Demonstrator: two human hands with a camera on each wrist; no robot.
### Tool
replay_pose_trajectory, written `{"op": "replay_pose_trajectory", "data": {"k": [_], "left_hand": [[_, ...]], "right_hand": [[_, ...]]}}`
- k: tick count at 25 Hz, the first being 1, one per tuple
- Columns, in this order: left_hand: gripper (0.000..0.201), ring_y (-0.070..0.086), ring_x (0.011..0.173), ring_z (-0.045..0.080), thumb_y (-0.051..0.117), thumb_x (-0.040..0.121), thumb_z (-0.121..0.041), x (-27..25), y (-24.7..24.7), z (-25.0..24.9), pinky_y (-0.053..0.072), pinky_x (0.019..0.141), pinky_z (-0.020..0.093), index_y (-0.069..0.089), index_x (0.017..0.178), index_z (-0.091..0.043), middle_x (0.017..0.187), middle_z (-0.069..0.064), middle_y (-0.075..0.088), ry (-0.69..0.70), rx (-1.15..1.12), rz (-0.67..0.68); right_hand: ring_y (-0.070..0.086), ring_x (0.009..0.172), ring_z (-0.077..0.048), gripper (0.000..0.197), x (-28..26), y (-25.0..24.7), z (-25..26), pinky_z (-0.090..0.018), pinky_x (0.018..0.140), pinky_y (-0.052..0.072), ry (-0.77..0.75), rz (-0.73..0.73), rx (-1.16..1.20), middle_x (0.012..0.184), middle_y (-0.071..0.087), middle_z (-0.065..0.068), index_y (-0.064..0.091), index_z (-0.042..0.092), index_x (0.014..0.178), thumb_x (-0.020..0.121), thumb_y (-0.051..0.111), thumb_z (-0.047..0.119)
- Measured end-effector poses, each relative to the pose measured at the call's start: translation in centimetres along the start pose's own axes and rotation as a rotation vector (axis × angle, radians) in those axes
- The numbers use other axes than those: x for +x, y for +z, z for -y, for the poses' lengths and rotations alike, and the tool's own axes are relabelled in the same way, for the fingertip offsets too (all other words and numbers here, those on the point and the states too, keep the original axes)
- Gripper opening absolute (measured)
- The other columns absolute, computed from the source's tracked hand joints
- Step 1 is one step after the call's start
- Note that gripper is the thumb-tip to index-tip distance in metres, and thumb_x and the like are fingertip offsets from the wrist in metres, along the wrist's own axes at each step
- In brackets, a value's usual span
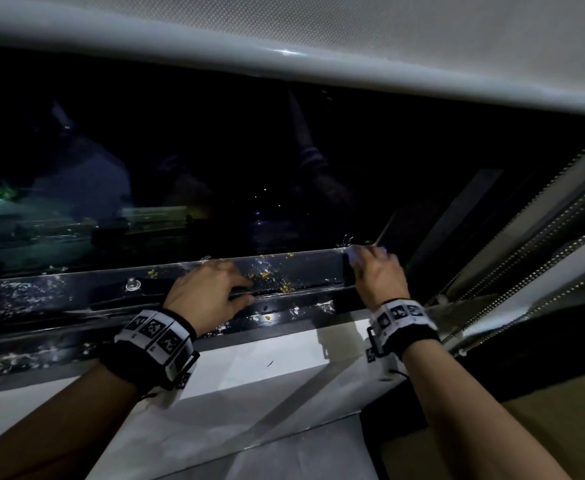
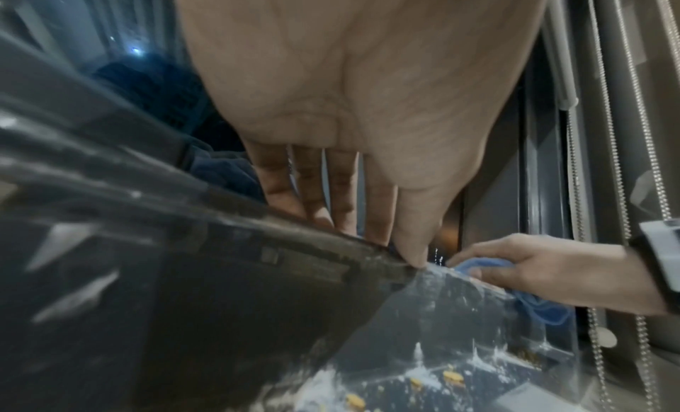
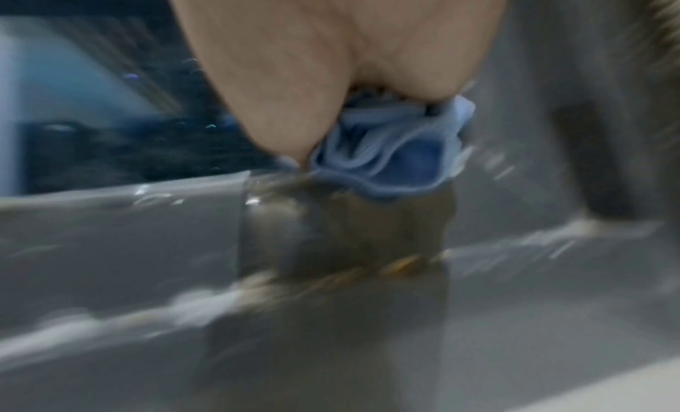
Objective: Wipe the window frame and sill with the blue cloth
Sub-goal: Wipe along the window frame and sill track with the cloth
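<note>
The dark window frame rail [image 1: 301,268] runs across the head view, speckled with white dust and yellow crumbs [image 1: 284,287]. My right hand [image 1: 377,271] grips the bunched blue cloth [image 3: 390,156] and presses it on the rail's top edge at the right; the cloth [image 2: 482,265] also shows under that hand [image 2: 544,270] in the left wrist view. My left hand [image 1: 211,292] rests on the rail to the left with straight fingers [image 2: 345,197] on the top edge. The white sill [image 1: 266,362] lies below the rail.
A rolled grey blind [image 1: 318,36] hangs overhead. Beaded blind chains [image 1: 533,244] and a side frame stand at the right. A small round stud [image 1: 132,284] sits on the rail left of my left hand. Dark glass [image 1: 180,168] lies behind.
</note>
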State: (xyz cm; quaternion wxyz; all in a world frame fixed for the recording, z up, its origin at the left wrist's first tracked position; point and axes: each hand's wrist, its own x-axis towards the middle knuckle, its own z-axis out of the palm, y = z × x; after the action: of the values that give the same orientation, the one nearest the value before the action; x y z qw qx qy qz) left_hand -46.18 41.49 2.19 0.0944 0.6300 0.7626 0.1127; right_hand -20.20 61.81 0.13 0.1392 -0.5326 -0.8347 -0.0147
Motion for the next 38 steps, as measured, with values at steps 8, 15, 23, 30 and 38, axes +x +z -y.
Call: {"op": "replay_pose_trajectory", "data": {"k": [8,15,23,30,38], "left_hand": [[0.041,0.054,0.118,0.010,0.053,0.090,-0.060,0.1,-0.4,-0.1,0.050,0.091,0.033,0.063,0.125,-0.039,0.125,-0.018,0.060,-0.003,0.056,0.038],[0.038,0.057,0.118,0.012,0.055,0.090,-0.056,0.1,-0.6,0.4,0.051,0.094,0.037,0.064,0.122,-0.038,0.125,-0.018,0.062,-0.002,0.043,0.057],[0.034,0.061,0.114,0.014,0.059,0.089,-0.053,0.4,-0.3,0.8,0.053,0.093,0.039,0.066,0.118,-0.038,0.122,-0.019,0.065,-0.012,0.026,0.053],[0.037,0.062,0.111,0.012,0.054,0.087,-0.057,0.2,0.1,1.4,0.054,0.090,0.040,0.064,0.118,-0.040,0.119,-0.023,0.065,0.001,0.018,0.048],[0.035,0.061,0.112,0.011,0.058,0.088,-0.055,0.3,0.1,1.4,0.053,0.092,0.039,0.066,0.117,-0.039,0.121,-0.023,0.064,-0.003,0.008,0.034]], "right_hand": [[0.055,0.111,-0.028,0.031,-0.5,-1.7,2.1,-0.041,0.092,0.050,-0.303,0.072,0.203,0.126,0.061,0.004,0.062,0.032,0.122,0.094,0.049,0.035],[0.057,0.087,-0.036,0.042,2.0,-1.1,1.4,-0.039,0.064,0.051,-0.043,0.006,-0.348,0.085,0.065,-0.012,0.073,0.005,0.081,0.085,0.031,0.015],[0.063,0.103,-0.022,0.024,0.4,-2.9,-1.3,-0.025,0.089,0.045,-0.133,-0.008,0.475,0.114,0.068,-0.005,0.068,0.020,0.116,0.093,0.061,0.021],[0.054,0.109,-0.036,0.032,1.0,-0.5,1.9,-0.038,0.092,0.043,0.032,0.063,0.045,0.117,0.061,-0.014,0.060,0.011,0.116,0.087,0.047,0.011],[0.063,0.104,-0.018,0.026,0.4,-2.3,0.5,-0.028,0.095,0.048,-0.217,0.027,0.491,0.115,0.067,-0.001,0.072,0.021,0.112,0.087,0.066,0.016]]}}
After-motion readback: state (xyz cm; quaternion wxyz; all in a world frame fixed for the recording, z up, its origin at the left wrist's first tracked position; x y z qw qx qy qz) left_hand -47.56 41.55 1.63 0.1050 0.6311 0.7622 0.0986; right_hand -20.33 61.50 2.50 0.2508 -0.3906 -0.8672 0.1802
